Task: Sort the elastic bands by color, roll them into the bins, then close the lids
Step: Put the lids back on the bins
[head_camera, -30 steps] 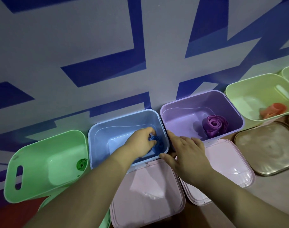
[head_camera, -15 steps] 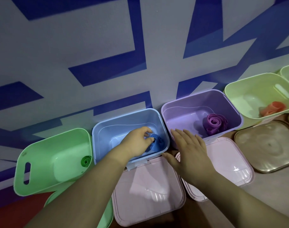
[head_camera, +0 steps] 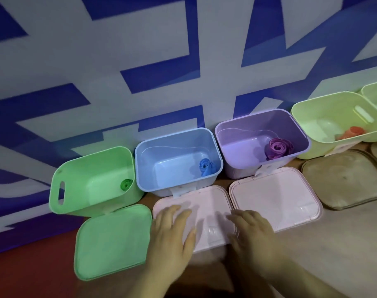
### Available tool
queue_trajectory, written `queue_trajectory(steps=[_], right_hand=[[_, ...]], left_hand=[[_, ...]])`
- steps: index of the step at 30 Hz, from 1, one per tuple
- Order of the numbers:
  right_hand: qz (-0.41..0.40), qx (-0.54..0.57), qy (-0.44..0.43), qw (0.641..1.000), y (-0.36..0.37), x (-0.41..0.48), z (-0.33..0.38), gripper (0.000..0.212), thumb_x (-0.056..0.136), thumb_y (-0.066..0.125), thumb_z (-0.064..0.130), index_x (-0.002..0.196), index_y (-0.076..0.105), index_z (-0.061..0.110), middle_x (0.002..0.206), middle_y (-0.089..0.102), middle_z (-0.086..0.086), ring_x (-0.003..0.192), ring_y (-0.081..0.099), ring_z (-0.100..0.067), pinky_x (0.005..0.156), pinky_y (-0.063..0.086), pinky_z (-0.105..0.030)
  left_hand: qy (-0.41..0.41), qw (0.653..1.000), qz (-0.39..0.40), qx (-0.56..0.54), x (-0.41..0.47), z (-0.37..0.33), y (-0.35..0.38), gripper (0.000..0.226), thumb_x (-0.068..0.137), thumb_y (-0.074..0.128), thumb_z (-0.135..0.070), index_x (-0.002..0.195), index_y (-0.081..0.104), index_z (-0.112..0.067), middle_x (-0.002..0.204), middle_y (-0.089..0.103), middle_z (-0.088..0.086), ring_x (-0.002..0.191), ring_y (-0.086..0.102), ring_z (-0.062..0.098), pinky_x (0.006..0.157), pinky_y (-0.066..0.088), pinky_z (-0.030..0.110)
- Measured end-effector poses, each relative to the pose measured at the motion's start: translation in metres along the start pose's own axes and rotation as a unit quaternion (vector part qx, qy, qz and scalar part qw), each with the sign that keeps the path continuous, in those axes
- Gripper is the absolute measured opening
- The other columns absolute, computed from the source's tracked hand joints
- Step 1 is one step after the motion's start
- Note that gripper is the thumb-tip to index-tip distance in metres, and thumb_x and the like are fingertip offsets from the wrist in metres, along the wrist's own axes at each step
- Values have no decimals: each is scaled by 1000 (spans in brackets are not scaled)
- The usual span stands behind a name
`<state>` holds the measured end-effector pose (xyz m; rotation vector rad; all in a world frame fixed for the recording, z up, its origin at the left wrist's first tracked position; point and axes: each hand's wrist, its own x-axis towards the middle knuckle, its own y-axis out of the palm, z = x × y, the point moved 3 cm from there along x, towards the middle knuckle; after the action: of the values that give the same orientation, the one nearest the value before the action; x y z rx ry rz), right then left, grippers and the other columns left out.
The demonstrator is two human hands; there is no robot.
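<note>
A blue bin (head_camera: 144, 160) holds a rolled blue band (head_camera: 205, 166) in its right corner. Its pink lid (head_camera: 204, 198) lies open in front of it. My left hand (head_camera: 172, 233) and my right hand (head_camera: 252, 231) rest flat on that lid's near part, fingers spread, holding nothing. A green bin (head_camera: 60, 203) on the left holds a green roll (head_camera: 126, 184). The purple bin (head_camera: 228, 134) holds a purple roll (head_camera: 278, 148). In the yellow-green bin (head_camera: 301, 117) on the right lies an orange roll (head_camera: 350, 132).
A green lid (head_camera: 112, 241) lies open at the left, a second pink lid (head_camera: 275, 198) in front of the purple bin, and a tan lid (head_camera: 346, 179) at the right. A blue-and-grey patterned wall stands right behind the bins. Another pale bin (head_camera: 374, 93) shows at the far right.
My left hand has let go of the blue band and come out of the blue bin. Both hands have drawn back onto the pink lid. The view has tilted down.
</note>
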<state>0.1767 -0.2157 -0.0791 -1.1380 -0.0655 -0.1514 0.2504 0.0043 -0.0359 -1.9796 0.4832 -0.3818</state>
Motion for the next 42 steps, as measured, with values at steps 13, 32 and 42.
queue_trajectory(steps=[13,32,42], right_hand=[[142,-20,47,989,18,-103,-9,37,79,58,39,116,62,41,103,69,24,100,62,-8,79,50,-32],[101,197,49,974,-59,-119,19,35,85,73,26,119,66,28,101,64,24,92,61,5,79,38,0],[63,149,11,987,-89,-101,8,46,82,75,38,126,63,28,104,70,7,85,61,-6,82,51,-19]], left_hand=[[-78,929,305,194,-126,21,89,74,71,49,-80,136,54,-45,146,55,-2,136,34,38,113,6,49],[-157,971,153,-94,-187,-14,80,77,87,58,-58,151,14,-54,162,11,-25,152,4,13,121,14,32],[-150,980,-28,-127,-155,-18,50,44,83,80,-24,124,68,-33,128,59,-19,122,58,14,106,41,27]])
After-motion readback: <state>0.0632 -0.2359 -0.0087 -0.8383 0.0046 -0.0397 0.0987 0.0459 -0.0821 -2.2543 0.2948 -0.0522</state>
